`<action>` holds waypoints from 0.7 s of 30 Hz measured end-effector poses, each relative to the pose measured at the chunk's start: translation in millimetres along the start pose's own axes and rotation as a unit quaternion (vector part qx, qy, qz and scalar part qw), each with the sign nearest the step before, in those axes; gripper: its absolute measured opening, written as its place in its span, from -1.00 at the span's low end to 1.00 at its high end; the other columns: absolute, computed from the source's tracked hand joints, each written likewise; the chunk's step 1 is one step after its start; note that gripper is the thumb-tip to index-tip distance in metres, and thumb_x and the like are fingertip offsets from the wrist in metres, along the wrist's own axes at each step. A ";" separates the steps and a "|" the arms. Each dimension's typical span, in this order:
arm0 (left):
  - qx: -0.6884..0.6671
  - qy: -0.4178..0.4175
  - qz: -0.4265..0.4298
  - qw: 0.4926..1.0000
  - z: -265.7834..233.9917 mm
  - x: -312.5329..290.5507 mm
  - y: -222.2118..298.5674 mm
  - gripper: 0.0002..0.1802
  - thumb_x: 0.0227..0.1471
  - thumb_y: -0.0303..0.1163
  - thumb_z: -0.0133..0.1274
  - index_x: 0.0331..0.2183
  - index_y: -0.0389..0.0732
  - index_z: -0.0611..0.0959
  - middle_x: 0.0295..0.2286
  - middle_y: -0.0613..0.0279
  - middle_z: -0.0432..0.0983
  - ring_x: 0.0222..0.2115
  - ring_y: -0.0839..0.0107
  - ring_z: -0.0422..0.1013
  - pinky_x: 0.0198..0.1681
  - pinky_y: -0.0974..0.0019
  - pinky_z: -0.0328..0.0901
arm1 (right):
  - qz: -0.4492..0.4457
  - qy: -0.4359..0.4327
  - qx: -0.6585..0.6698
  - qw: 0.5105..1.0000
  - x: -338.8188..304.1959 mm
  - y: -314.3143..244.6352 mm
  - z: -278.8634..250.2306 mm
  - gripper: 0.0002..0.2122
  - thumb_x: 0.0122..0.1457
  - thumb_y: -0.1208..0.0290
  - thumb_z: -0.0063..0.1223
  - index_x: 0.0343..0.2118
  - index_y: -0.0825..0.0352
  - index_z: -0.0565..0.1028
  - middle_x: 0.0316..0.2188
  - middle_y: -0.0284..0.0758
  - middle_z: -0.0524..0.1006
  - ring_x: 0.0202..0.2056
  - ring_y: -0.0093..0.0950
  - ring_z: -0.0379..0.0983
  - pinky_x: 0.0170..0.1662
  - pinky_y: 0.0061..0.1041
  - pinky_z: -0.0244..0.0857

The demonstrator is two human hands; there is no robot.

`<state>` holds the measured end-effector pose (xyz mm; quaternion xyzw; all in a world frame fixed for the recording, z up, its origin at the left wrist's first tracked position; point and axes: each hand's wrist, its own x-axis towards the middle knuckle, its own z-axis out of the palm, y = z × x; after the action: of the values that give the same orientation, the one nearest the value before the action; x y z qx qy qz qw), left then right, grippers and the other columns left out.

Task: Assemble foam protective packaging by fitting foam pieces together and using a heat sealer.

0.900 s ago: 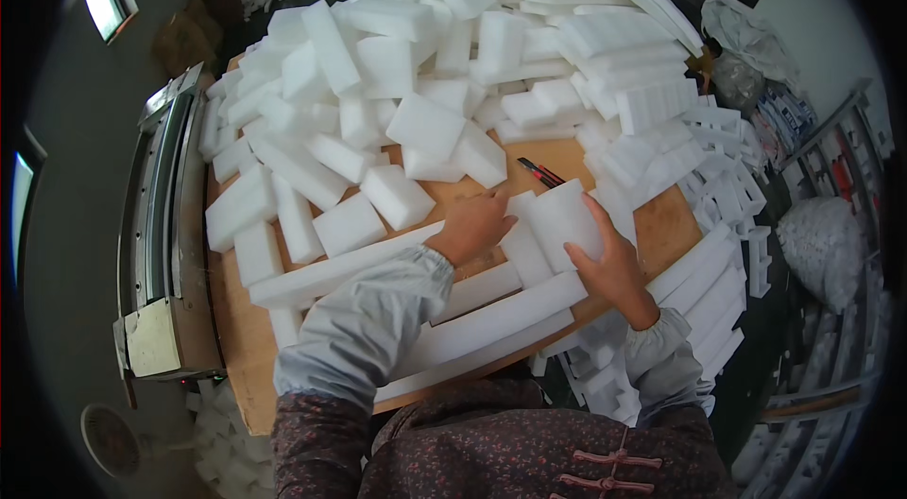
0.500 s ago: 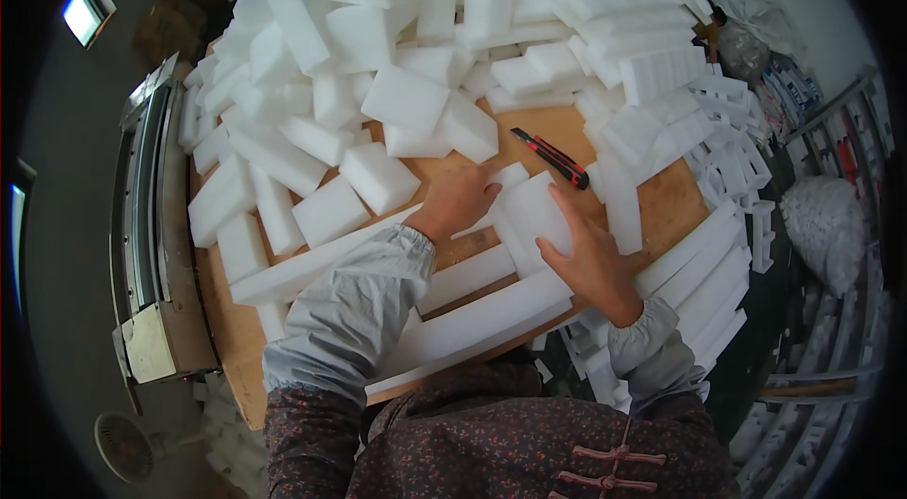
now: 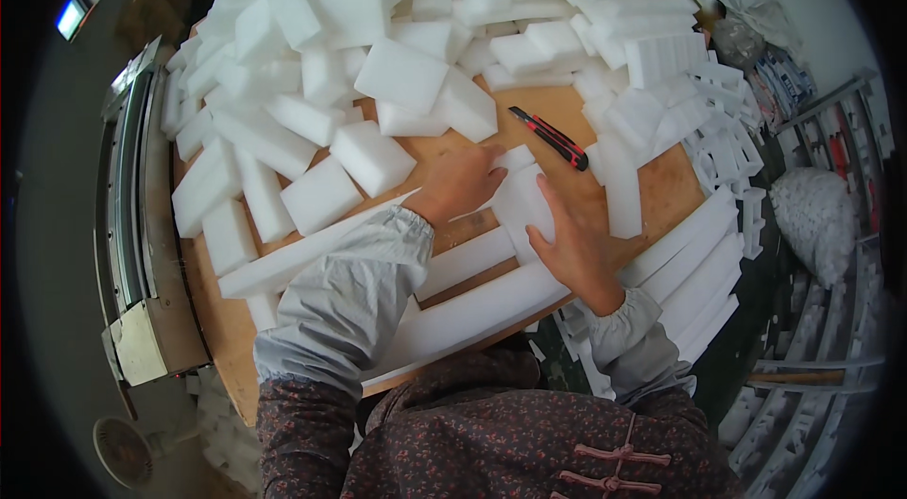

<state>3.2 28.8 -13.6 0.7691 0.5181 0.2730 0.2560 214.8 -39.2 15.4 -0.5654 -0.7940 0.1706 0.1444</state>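
Observation:
White foam strips form a frame-like piece on the wooden table in front of me, with a long far strip [image 3: 293, 253], a long near strip [image 3: 482, 312] and a shorter strip [image 3: 465, 263] between them. At its right end sits a white foam block [image 3: 521, 206]. My left hand [image 3: 456, 185] is closed over the far strip beside the block, its fingertips partly hidden. My right hand [image 3: 578, 249] rests against the block's right side, thumb and index finger spread apart. Beyond the hands lies a red and black utility knife [image 3: 550, 138].
A large heap of white foam blocks [image 3: 402, 76] covers the far side of the table [image 3: 675, 185]. Long foam strips [image 3: 694, 258] lie to the right, near foam cutouts [image 3: 723, 145]. A metal machine [image 3: 142, 215] stands at the left, with a fan [image 3: 123, 450] below it.
The whole view has shifted slightly. My right hand's thumb has slid toward the block's edge, and both hands stay around the right end of the foam piece.

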 end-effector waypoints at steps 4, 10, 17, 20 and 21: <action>-0.079 -0.038 0.001 0.996 4.7 12.7 -18.8 -0.61 0.18 -0.25 -0.01 -0.03 -0.25 0.58 -0.31 -0.18 0.59 -0.25 -0.07 0.52 -0.14 0.03 0.37 | 0.002 -0.016 -0.018 1.000 4.6 -3.9 8.7 -0.21 0.10 0.35 0.17 0.33 0.38 -0.01 -0.13 0.17 0.50 -0.16 0.12 0.47 -0.09 -0.06 0.35; -0.067 -0.050 -0.005 0.997 -1.6 22.0 11.3 -0.58 0.24 -0.21 -0.09 0.07 -0.15 0.54 -0.17 -0.12 0.58 -0.16 -0.02 0.50 -0.06 0.10 0.35 | 0.014 0.019 0.016 1.000 19.2 7.0 19.4 -0.32 0.13 0.33 0.16 0.18 0.53 0.05 -0.17 0.21 0.47 -0.18 0.17 0.45 -0.14 0.00 0.35; -0.070 -0.054 -0.019 0.996 16.8 13.1 7.3 -0.55 0.23 -0.15 -0.07 0.03 -0.22 0.55 -0.22 -0.12 0.58 -0.15 -0.04 0.49 -0.07 0.06 0.35 | 0.080 -0.012 0.003 0.997 24.5 -5.0 28.0 -0.54 0.14 0.34 0.17 -0.06 0.48 0.19 -0.27 0.16 0.48 -0.28 0.18 0.47 -0.23 -0.01 0.37; -0.068 -0.080 -0.037 0.994 8.3 11.6 17.9 -0.48 0.20 -0.10 -0.01 0.07 -0.24 0.51 -0.16 -0.14 0.56 -0.13 -0.06 0.48 -0.04 0.06 0.34 | 0.060 0.003 -0.010 0.998 24.5 6.8 34.5 -0.45 0.13 0.36 0.17 0.07 0.48 0.14 -0.26 0.16 0.50 -0.31 0.15 0.48 -0.24 -0.02 0.37; -0.066 -0.081 -0.030 0.994 4.7 9.0 16.5 -0.45 0.19 -0.10 0.01 0.08 -0.27 0.49 -0.16 -0.17 0.56 -0.13 -0.08 0.48 -0.04 0.04 0.34 | 0.056 -0.001 -0.011 0.998 27.6 2.5 30.4 -0.45 0.13 0.36 0.17 0.07 0.48 0.14 -0.26 0.16 0.50 -0.31 0.15 0.48 -0.24 -0.02 0.37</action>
<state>20.0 31.2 -4.4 0.7546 0.4990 0.2352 0.3554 195.3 -15.6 -12.1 -0.6102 -0.7631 0.1706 0.1276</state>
